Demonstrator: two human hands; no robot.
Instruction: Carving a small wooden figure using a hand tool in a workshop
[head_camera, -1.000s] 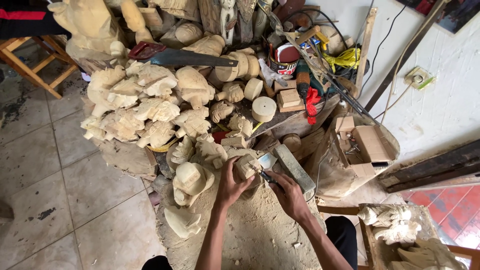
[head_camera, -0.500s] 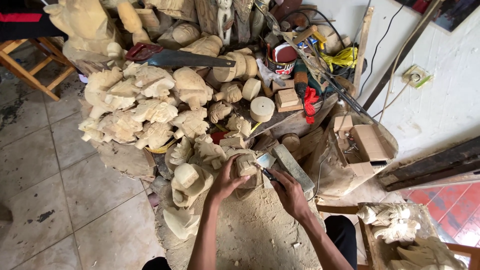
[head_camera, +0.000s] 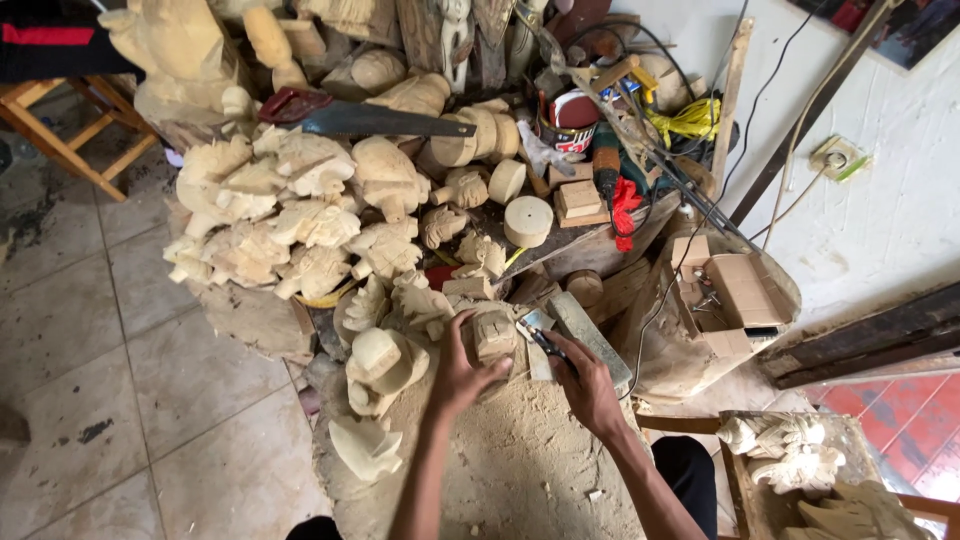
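Carving on the sawdust-covered block (head_camera: 520, 470), in front of a heap of pale carvings (head_camera: 300, 220).
Left hand (head_camera: 455, 375) wraps the small carving (head_camera: 493, 335), fingers closed round its near side; right hand (head_camera: 585, 385) grips a chisel (head_camera: 545, 343), tip at the piece's right edge. Best kept pinned down, cuts shallow, directed away from the holding fingers. Piece: pale, blocky, rough-faceted.

A small pale wooden carving block (head_camera: 492, 335), roughly squared with a rounded, partly shaped top, stands upright on the sawdust-covered worktop (head_camera: 520, 460). Just to its right, touching its side, lies the flat metal blade of a dark-handled carving chisel (head_camera: 545, 342), angled down toward the block.
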